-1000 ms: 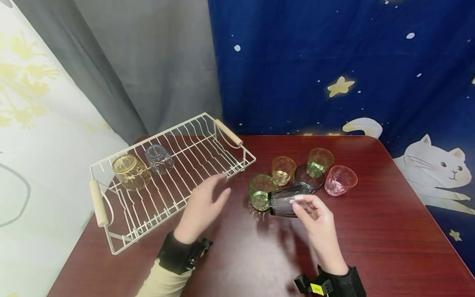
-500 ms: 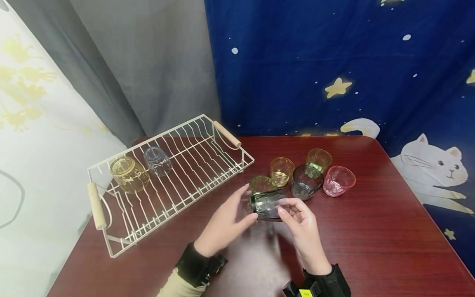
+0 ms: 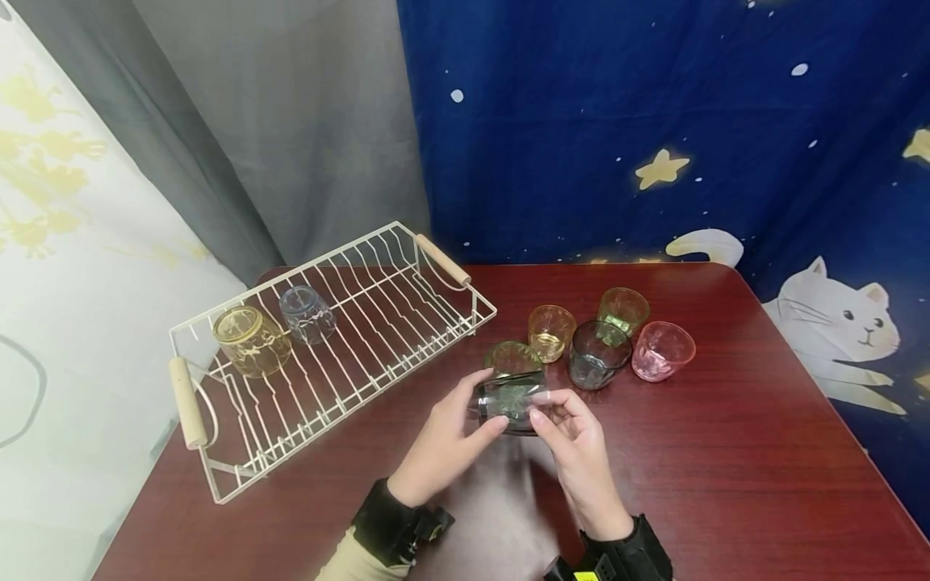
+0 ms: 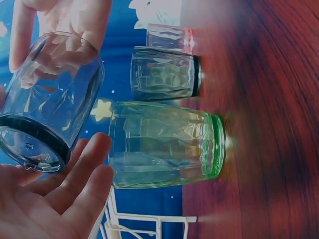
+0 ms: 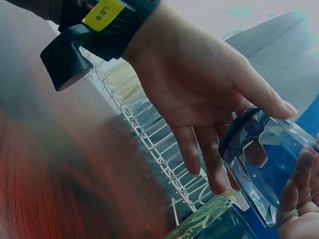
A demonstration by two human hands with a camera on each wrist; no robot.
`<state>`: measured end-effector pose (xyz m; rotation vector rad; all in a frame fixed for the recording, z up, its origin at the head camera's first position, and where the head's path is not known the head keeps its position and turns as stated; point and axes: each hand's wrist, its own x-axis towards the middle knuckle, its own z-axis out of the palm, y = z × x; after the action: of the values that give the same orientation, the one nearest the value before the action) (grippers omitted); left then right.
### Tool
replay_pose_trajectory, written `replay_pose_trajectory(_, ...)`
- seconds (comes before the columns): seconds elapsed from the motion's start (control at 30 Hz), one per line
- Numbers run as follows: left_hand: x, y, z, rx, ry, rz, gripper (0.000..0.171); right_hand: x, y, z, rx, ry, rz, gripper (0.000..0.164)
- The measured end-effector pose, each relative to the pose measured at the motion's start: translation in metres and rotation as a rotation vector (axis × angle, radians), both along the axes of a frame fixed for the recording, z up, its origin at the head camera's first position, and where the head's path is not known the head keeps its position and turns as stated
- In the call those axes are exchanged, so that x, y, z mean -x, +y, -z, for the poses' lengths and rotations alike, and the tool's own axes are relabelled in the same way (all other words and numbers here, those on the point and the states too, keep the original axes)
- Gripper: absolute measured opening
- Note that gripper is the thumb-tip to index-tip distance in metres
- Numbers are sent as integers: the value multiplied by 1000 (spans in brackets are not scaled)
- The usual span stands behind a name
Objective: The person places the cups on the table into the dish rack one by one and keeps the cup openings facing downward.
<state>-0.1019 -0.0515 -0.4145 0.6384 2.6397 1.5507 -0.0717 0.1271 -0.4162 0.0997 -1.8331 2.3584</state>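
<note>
A clear grey drinking glass [image 3: 511, 403] lies sideways in the air between both hands, above the table's middle. My left hand [image 3: 439, 448] grips its thick dark base end, thumb on the near side. At the rim end, my right hand [image 3: 581, 456] pinches the wall between thumb and fingers. The left wrist view shows the tilted glass [image 4: 55, 97] close to a green glass [image 4: 164, 144] standing on the table. Behind the held glass in the head view, that green glass [image 3: 513, 355] is partly hidden.
A white wire rack [image 3: 378, 298] with wooden handles holds upturned yellow [image 3: 252, 343] and blue [image 3: 308, 315] glasses. Upright on the right stand an amber glass [image 3: 550, 332], a second grey glass [image 3: 599, 355], another green glass [image 3: 623, 309] and a pink glass [image 3: 662, 352].
My right hand has carried the grey glass leftward and slightly nearer. My left hand has come right from beside the rack and taken hold of its base. The standing glasses have stayed put.
</note>
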Motion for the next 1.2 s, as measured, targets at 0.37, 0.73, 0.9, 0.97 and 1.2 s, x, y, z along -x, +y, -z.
replay_pose_trajectory(0.37,0,1,-4,-80,-56,-29,63,3,2,-1,-74,-22,5,17)
replay_pose_trajectory(0.73,0,0,-11,-227,-109,-114,64,3,3,-3,-172,-10,-3,16)
replay_pose_trajectory(0.9,0,-3,-14,-268,-92,-132,62,2,1,-5,-208,36,-13,18)
replay_pose_trajectory(0.97,1,-4,-15,-255,-80,-143,63,2,0,-5,-204,44,-29,18)
replay_pose_trajectory(1.2,3,-8,-22,-219,-63,-167,62,4,0,-4,-195,52,-102,18)
